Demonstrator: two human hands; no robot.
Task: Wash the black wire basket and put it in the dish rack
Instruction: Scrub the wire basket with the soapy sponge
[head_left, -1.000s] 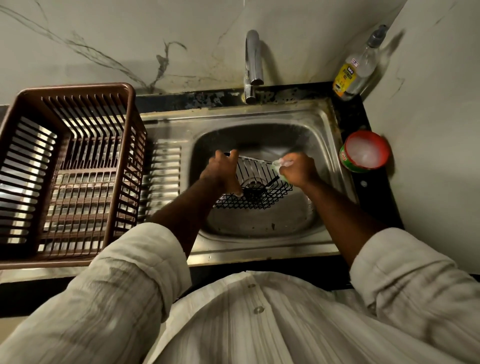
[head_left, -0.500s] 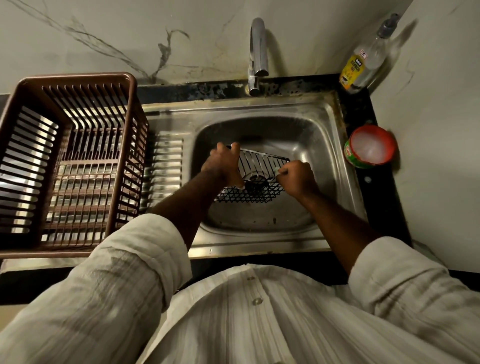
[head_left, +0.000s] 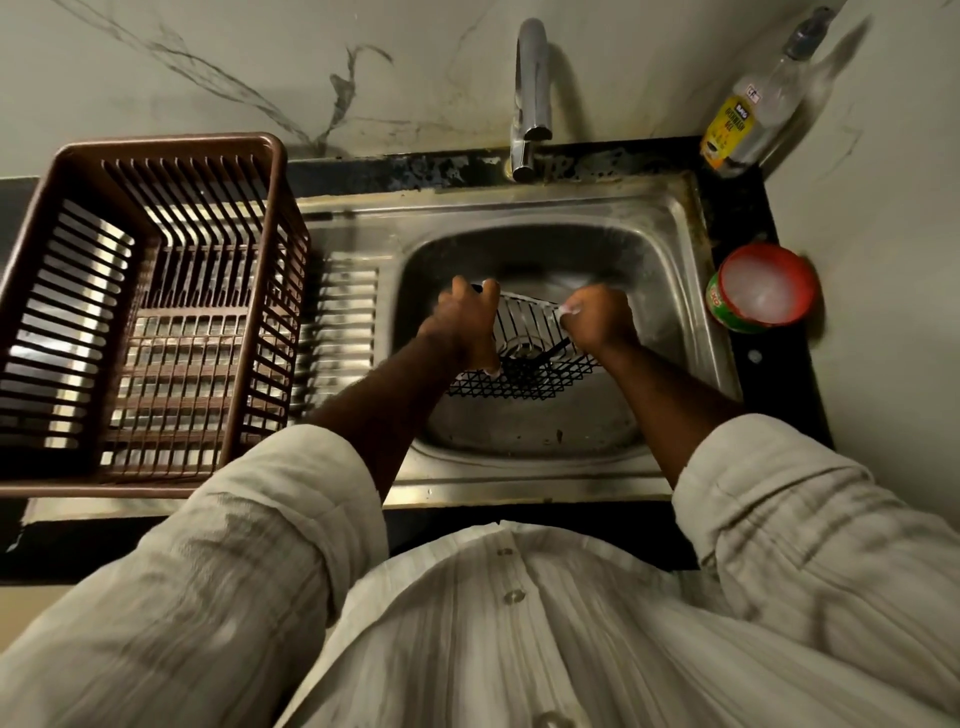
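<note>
The black wire basket (head_left: 524, 379) is tilted inside the steel sink (head_left: 670, 228), held above the drain. My left hand (head_left: 462, 325) grips its left rim with curled fingers. My right hand (head_left: 597, 317) is curled round a small pale, soapy scrubber at the basket's right rim; the scrubber is mostly hidden by the fingers. The brown plastic dish rack (head_left: 156, 150) stands to the left of the sink and holds nothing.
A chrome tap (head_left: 531, 93) stands behind the sink, with no water seen running. A dish-gel bottle (head_left: 748, 109) leans in the back right corner. A red tub of white soap (head_left: 761, 291) sits on the black counter right of the sink.
My right hand has slid along the basket's right rim, first toward me, then back up to its far corner. My left hand keeps its hold.
</note>
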